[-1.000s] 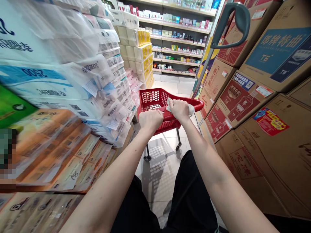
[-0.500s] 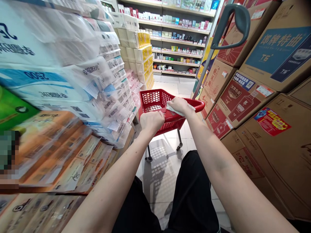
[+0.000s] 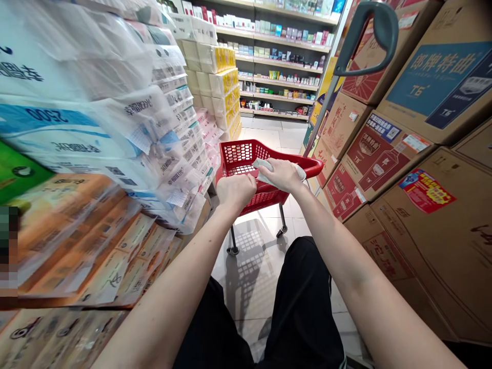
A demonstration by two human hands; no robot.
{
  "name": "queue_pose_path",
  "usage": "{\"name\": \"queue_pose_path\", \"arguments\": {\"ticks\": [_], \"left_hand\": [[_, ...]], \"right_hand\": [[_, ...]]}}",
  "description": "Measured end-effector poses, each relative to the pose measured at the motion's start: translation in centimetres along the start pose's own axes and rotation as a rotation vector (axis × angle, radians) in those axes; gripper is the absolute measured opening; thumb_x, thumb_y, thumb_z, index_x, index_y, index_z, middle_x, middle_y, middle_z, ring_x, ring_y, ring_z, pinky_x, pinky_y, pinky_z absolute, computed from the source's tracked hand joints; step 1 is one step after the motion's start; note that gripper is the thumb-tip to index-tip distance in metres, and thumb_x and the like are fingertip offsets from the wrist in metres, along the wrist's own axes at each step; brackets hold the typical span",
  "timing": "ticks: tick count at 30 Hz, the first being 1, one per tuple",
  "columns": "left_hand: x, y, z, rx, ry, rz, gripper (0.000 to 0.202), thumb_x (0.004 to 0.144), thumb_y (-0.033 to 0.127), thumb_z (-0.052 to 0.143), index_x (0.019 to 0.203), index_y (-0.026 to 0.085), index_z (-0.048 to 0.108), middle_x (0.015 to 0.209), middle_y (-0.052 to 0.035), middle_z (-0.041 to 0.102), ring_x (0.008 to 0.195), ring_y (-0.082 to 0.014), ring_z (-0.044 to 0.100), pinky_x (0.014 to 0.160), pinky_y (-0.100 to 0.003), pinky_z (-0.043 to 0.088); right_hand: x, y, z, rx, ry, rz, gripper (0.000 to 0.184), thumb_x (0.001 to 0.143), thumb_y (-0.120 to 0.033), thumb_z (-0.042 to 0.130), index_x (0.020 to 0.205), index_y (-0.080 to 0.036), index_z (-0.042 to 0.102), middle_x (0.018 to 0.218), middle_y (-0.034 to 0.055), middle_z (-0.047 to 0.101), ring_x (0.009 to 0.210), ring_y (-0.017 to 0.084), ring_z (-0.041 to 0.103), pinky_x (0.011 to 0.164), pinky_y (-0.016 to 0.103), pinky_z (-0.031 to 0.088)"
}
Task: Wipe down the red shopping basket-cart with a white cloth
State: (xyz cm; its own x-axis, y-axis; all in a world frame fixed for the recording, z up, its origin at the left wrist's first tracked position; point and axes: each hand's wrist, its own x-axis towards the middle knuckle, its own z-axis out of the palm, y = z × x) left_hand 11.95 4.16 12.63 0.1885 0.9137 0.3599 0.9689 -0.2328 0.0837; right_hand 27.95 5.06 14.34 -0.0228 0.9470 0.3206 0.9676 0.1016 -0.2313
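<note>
A red plastic shopping cart [image 3: 313, 167] with perforated basket walls stands in front of me on thin grey legs with casters. My left hand [image 3: 236, 191] is closed around the near left part of its top edge. My right hand [image 3: 283, 175] lies over the near right part of the same edge, pressing a whitish cloth [image 3: 262, 163] on it. Cloth sticks out beyond the fingers on the left and past the hand on the right. The fingertips of my right hand are partly hidden. Inside the basket, the visible part shows only red mesh.
Wrapped tissue packs [image 3: 154, 118] are stacked on the left, above orange packs [image 3: 103, 241]. Cardboard cartons [image 3: 423, 200] rise close on the right. A grey loop handle [image 3: 389, 36] on a metal pole stands before them. Stocked shelves [image 3: 284, 66] cross the far end.
My right hand has slid left along the cart's edge with the cloth, closer to my left hand. My left hand keeps its hold. The view has shifted slightly.
</note>
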Motion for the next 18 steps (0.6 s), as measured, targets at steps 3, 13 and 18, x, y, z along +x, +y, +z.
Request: {"name": "queue_pose_path", "arguments": {"ticks": [3, 13, 18], "left_hand": [[0.1, 0.0, 0.0, 0.000, -0.034, 0.040, 0.064, 0.095, 0.038, 0.021, 0.094, 0.006, 0.077, 0.087, -0.0201, 0.074, 0.091, -0.0337, 0.070, 0.076, -0.041, 0.047], [0.1, 0.1, -0.3, -0.006, -0.042, 0.020, 0.063, 0.095, 0.038, 0.022, 0.095, 0.009, 0.078, 0.089, -0.0202, 0.074, 0.093, -0.0333, 0.070, 0.077, -0.041, 0.048], [0.4, -0.5, -0.3, 0.007, -0.061, -0.003, 0.063, 0.094, 0.039, 0.022, 0.095, 0.009, 0.078, 0.090, -0.0193, 0.074, 0.092, -0.0338, 0.070, 0.077, -0.041, 0.048]], "right_hand": [[0.7, 0.8, -0.5, 0.003, -0.089, 0.068, 0.051, 0.094, -0.056, 0.034, 0.099, -0.022, 0.071, 0.107, 0.0089, 0.073, 0.102, 0.029, 0.065, 0.092, 0.038, 0.044], [4.4, 4.1, -0.4, 0.073, -0.173, 0.432, 0.053, 0.088, -0.053, 0.043, 0.112, -0.015, 0.071, 0.115, 0.0180, 0.070, 0.108, 0.033, 0.064, 0.090, 0.041, 0.046], [3.1, 3.3, 0.2, 0.074, -0.069, 0.395, 0.054, 0.092, -0.057, 0.037, 0.104, -0.018, 0.072, 0.108, 0.0160, 0.072, 0.100, 0.032, 0.066, 0.085, 0.039, 0.046]]}}
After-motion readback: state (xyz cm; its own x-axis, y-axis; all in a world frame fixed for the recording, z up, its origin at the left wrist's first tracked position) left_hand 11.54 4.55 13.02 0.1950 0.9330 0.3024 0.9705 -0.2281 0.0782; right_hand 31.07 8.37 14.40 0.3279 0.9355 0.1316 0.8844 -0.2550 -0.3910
